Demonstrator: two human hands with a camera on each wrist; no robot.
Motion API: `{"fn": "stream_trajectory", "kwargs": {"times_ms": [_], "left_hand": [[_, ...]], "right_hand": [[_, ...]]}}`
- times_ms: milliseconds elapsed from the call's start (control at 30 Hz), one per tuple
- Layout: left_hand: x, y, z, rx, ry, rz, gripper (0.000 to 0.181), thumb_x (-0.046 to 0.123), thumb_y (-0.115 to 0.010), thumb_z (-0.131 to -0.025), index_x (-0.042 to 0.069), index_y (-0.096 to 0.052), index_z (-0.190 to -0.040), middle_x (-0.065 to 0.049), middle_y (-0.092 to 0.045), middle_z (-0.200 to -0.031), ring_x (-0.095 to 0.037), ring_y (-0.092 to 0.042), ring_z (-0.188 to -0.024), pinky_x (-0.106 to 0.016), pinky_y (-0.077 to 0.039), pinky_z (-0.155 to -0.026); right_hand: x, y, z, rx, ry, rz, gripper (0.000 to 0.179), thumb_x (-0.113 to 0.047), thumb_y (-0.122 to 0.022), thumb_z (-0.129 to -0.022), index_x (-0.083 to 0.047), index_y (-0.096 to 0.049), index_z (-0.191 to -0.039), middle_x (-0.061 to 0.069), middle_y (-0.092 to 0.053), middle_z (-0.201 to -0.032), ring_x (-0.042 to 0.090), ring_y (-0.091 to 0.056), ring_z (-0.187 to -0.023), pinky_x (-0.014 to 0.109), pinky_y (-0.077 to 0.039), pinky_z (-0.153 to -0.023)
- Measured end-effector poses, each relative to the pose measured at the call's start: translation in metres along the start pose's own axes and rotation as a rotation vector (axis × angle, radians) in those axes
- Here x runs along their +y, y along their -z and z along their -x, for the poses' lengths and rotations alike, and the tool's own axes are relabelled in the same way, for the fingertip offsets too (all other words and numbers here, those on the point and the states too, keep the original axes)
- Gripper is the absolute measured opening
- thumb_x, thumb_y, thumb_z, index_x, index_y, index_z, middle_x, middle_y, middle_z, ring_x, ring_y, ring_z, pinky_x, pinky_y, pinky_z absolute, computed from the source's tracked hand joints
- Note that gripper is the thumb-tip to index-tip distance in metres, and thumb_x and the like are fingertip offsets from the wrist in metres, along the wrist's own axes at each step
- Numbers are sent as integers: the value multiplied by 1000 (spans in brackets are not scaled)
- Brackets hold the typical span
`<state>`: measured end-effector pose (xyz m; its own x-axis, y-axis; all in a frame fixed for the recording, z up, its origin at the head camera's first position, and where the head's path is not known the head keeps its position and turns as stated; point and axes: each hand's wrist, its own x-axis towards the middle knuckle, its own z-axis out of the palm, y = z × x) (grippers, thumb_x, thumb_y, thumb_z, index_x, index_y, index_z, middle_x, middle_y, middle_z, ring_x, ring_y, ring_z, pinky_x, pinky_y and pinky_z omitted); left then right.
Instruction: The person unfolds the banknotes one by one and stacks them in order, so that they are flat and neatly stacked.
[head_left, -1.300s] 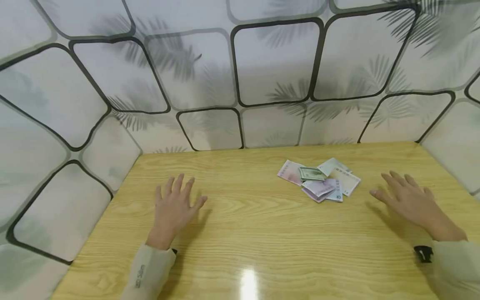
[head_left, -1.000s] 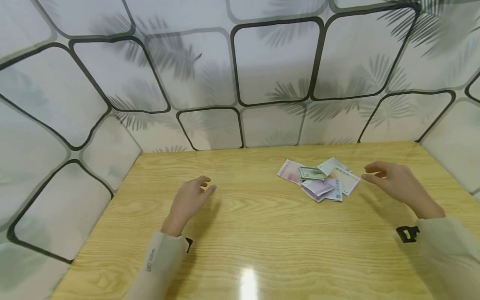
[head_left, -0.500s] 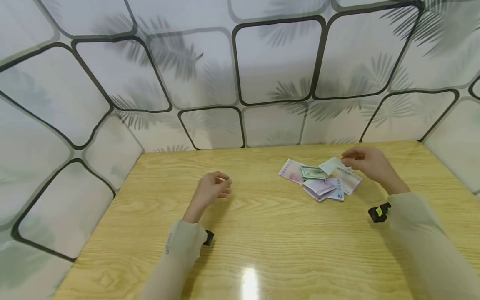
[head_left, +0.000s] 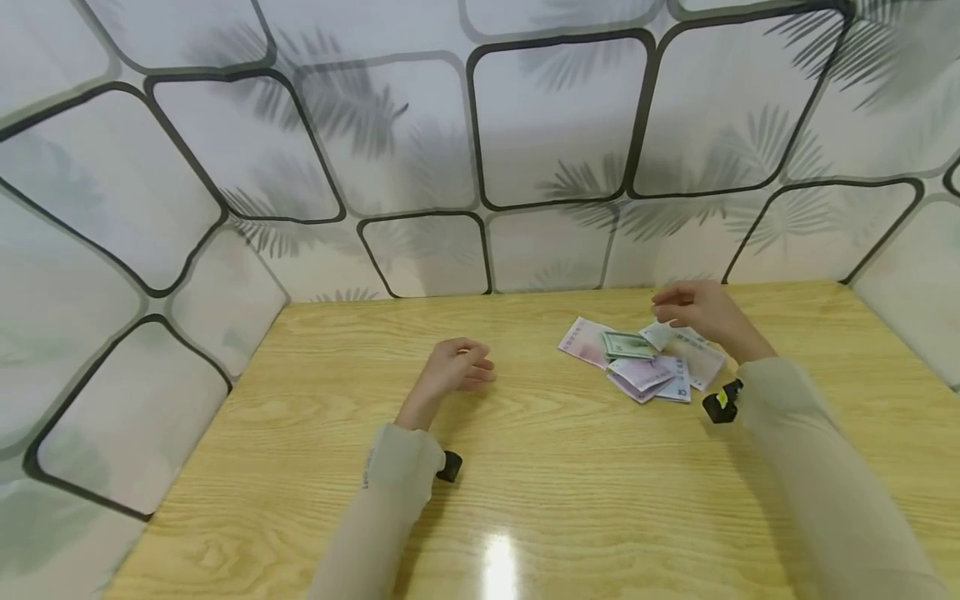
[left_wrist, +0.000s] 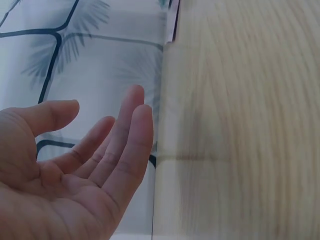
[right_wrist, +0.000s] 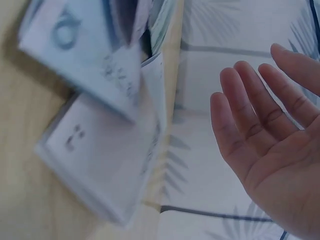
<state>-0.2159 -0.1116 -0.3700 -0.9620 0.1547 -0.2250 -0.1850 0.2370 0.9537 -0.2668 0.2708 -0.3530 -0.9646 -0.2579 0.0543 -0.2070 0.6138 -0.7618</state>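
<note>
Several folded banknotes lie overlapping on the wooden table, right of the middle: a pink banknote (head_left: 587, 340), a green banknote (head_left: 628, 344), a purple banknote (head_left: 642, 372), a blue banknote (head_left: 678, 383) and a cream banknote (head_left: 697, 357). My right hand (head_left: 703, 312) hovers over the pile's back right, covering part of a pale banknote (head_left: 657, 333). In the right wrist view its fingers (right_wrist: 245, 107) are loosely bent, holding nothing. Left of the pile, my left hand (head_left: 448, 372) is above the table; the left wrist view shows relaxed fingers (left_wrist: 135, 135) and nothing held.
The wooden table (head_left: 337, 375) runs back to a pale patterned wall (head_left: 555, 125) with dark outlines and leaf prints. More patterned wall closes off the left and right sides. A bright light reflection shows on the front of the tabletop.
Both hands have moved inward from the sides, their fingers going from spread to loosely bent. The right hand has come over the banknotes' back edge. The banknotes lie as before.
</note>
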Motion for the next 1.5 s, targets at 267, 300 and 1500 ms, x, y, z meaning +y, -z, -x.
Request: {"fn": "stream_trajectory", "kwargs": {"times_ms": [267,300,1500], "left_hand": [[8,-22,-8,-40,14,46,40,19,-53,-107,-7,-52,-137,-27,-66,-119,-33,-72,-99,-40,-59,-89],[8,-24,-9,-44,21,50,40,19,-53,-107,-7,-51,-137,-27,-66,-119,-33,-72,-99,-40,-59,-89],[15,-83,-36,-124,124,292,45,14,-57,-104,-11,-46,-140,-27,-57,-130,-37,-63,-116,-40,-54,-99]], "right_hand": [[-10,-2,-17,-49,0,2,37,-12,-62,-102,16,-58,-126,28,-66,-117,32,-68,-96,43,-60,-85],[-10,-3,-20,-55,-3,-7,37,-12,-62,-102,16,-58,-125,28,-66,-115,32,-68,-96,44,-60,-86],[-18,-38,-55,-182,-85,27,36,-15,-57,-103,18,-60,-117,29,-69,-106,37,-68,-92,43,-62,-77]]}}
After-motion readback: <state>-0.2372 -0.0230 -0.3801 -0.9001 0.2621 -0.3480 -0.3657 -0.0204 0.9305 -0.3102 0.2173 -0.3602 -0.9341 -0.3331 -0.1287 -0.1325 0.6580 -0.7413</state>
